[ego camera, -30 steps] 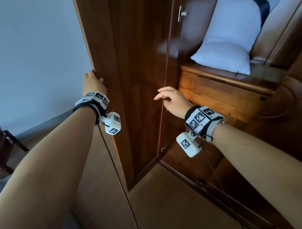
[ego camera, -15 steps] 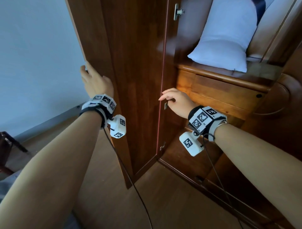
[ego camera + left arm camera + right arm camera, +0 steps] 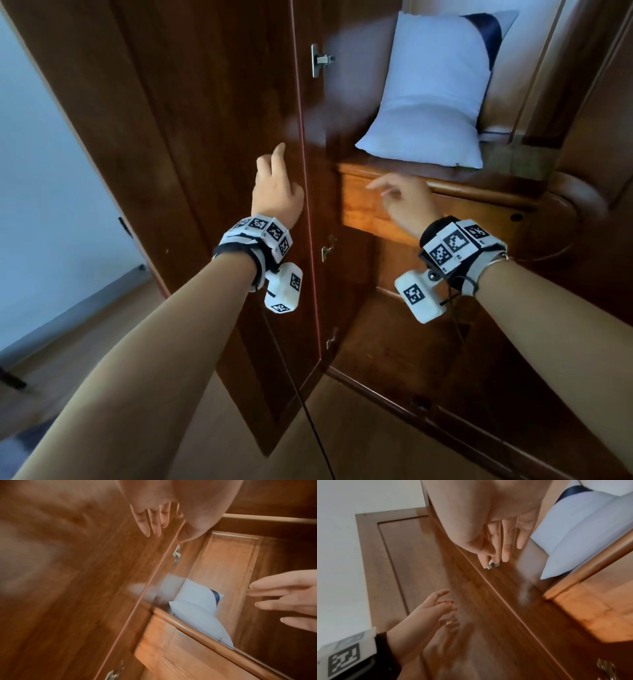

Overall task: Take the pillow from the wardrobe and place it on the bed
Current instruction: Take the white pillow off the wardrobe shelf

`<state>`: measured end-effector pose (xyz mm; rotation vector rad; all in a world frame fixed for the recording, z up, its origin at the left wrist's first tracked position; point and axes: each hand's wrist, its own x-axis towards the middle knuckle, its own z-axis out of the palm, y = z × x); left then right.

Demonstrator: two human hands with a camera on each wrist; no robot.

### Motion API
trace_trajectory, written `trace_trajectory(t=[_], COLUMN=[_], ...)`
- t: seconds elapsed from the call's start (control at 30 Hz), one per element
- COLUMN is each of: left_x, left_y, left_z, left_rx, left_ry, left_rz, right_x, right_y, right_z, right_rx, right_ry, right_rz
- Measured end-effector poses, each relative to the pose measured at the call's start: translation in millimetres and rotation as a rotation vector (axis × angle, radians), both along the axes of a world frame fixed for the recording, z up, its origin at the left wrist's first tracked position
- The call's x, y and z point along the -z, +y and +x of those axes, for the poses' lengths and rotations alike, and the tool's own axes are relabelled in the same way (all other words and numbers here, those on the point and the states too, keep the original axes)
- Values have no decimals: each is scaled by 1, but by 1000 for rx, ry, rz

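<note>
Head view: the open door is seen leftmost, with the left hand raised before it, fingers relaxed, nothing held; contact with the door cannot be told. Right of it the right hand is held before the wardrobe, fingers loose, nothing grasped. The pillow is seen beyond the right fingertips, leaning upright on the shelf.

The left hand has left the door edge, now beside it.
</note>
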<state>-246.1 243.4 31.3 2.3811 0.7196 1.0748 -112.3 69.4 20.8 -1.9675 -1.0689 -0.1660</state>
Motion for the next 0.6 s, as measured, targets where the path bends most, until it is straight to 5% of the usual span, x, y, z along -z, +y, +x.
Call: trace_trajectory(t=[0.37, 0.6], left_x=[-27, -28], left_y=[6, 17], left_z=[187, 298], left_rx=[106, 101], left_ry=[2, 95], left_rz=[-126, -187], right_x=[-35, -39], right_y=[-5, 10], right_z=[178, 273], right_rx=[354, 589], right_ry=[131, 246], right_rz=[258, 81])
